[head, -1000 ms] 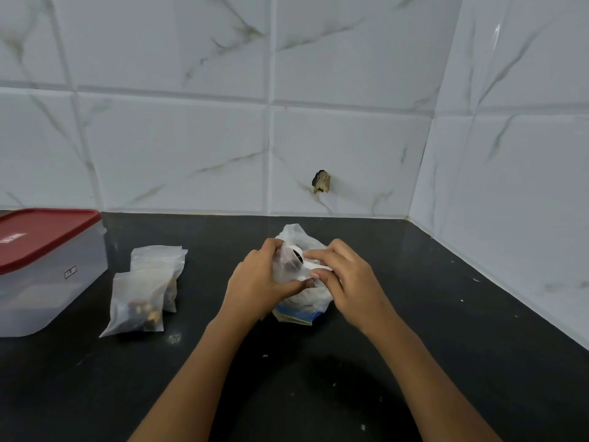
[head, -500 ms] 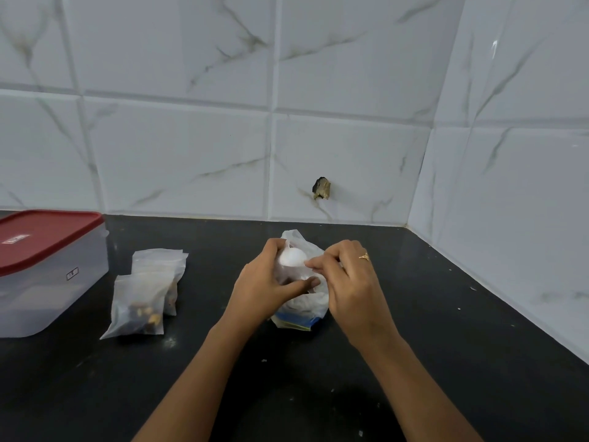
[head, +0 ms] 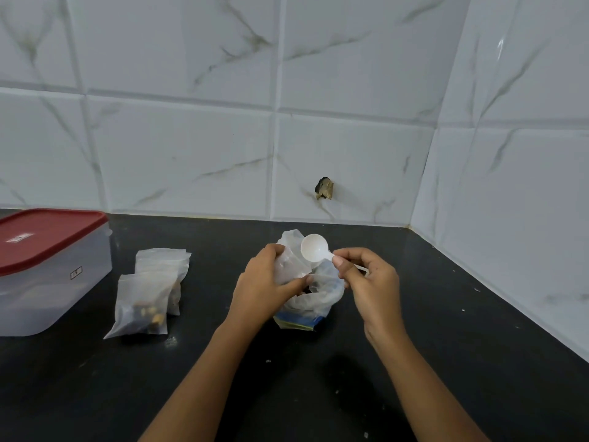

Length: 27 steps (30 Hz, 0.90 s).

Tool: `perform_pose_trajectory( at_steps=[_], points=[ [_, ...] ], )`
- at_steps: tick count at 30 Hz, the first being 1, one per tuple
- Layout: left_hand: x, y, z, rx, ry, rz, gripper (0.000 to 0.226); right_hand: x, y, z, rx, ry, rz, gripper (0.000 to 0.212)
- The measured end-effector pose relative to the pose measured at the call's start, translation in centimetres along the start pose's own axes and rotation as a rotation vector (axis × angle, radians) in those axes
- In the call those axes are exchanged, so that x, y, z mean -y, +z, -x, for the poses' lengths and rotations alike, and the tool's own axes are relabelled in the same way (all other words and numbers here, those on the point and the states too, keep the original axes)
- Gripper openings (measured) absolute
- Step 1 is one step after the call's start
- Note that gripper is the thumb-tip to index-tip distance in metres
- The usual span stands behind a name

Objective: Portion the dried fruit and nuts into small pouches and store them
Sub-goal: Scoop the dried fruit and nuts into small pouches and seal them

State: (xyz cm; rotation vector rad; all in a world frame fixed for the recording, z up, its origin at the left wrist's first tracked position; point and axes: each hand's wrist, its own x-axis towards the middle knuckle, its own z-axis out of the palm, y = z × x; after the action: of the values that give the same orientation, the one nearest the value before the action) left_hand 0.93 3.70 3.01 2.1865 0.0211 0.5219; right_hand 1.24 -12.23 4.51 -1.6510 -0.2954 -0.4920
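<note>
Centre of the frame: my left hand [head: 264, 282] grips the left side of a clear plastic bag [head: 318, 298] standing on the black counter [head: 430, 314]. My right hand [head: 373, 282] pinches the handle of a white spoon [head: 314, 247], whose empty bowl sits up and left of my fingertips, over the bag's top. Two filled pouches [head: 143, 301] lie at mid-left, beside a red-lidded container [head: 47, 272].

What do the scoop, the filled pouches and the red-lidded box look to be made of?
Scoop: white plastic, smooth, slightly glossy bowl. Pouches: thin frosted plastic film, contents showing dimly through. Box: translucent, likely rigid plastic, with an opaque red lid, matte-looking.
</note>
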Motion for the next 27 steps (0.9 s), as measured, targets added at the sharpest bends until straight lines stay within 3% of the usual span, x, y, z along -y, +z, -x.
perform_pose_trajectory(
  at_steps=[2, 4, 9, 12, 16, 20, 24, 27],
  points=[
    [-0.1, 0.0, 0.1, -0.045, 0.006, -0.025, 0.059, -0.2, 0.0, -0.1, -0.048, 0.042, 0.001, 0.013],
    [-0.1, -0.2, 0.3, -0.086, -0.054, -0.065, 0.057, -0.8, 0.2, -0.1, -0.046, 0.033, 0.180, 0.011],
    [0.4, -0.7, 0.3, 0.059, -0.319, 0.086, 0.047, -1.6, 1.4, 0.3, 0.175, -0.078, 0.671, 0.020],
    [0.6, -0.5, 0.3, 0.100, -0.331, 0.107, 0.034, -1.6, 1.6, 0.1, 0.261, -0.084, 0.821, 0.025],
    [0.3, -0.4, 0.4, 0.132, -0.337, 0.168, 0.034, -1.4, 1.6, 0.1, 0.363, -0.121, 0.960, 0.026],
    [-0.2, -0.1, 0.6, 0.179, -0.333, 0.273, 0.044, -1.4, 1.3, 0.1, 0.385, -0.128, 0.895, 0.025],
    [-0.4, 0.2, 0.7, 0.181, -0.369, 0.391, 0.047, -1.3, 1.1, 0.2, 0.293, -0.067, 0.699, 0.019],
    [-0.3, 0.3, 0.5, 0.145, -0.408, 0.447, 0.049, -1.0, 1.2, 0.5, 0.287, -0.115, 0.744, 0.021]
  ],
)
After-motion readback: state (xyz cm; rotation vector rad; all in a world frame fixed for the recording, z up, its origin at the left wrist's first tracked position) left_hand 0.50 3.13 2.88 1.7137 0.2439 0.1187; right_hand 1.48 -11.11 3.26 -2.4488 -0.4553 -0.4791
